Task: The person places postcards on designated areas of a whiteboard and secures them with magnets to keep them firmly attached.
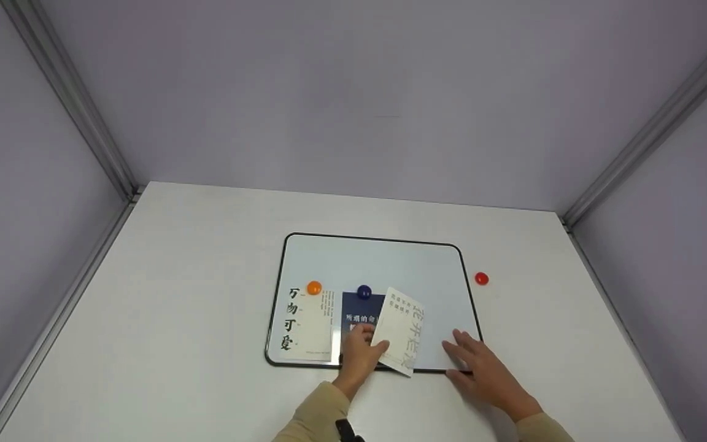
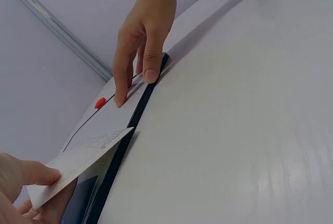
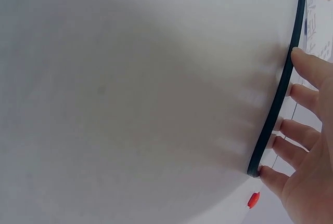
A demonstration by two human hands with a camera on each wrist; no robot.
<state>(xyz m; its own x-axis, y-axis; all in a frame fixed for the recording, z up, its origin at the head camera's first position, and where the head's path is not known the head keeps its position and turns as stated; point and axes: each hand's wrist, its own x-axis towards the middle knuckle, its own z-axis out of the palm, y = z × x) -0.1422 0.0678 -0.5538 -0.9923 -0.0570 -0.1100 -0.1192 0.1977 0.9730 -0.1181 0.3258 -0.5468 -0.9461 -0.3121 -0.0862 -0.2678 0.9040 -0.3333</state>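
A white card with grey Chinese characters (image 1: 399, 331) is pinched at its left edge by my left hand (image 1: 361, 356). The card tilts over the whiteboard (image 1: 378, 261), its lower corner crossing the black frame. Behind it, a dark blue card (image 1: 353, 304) lies on the board with a dark blue round magnet (image 1: 364, 292) at its top; card and hand hide part of it. Spread fingers of my right hand (image 1: 488, 374) rest at the board's lower right corner, the thumb by the frame. In the right wrist view those fingertips touch the board's edge.
On the board's left lies a cream card with black characters (image 1: 307, 328), an orange round magnet (image 1: 314, 288) at its top. A red round magnet (image 1: 482, 279) sits on the white table (image 1: 175, 307) just right of the board. Grey-purple panels enclose the back and sides.
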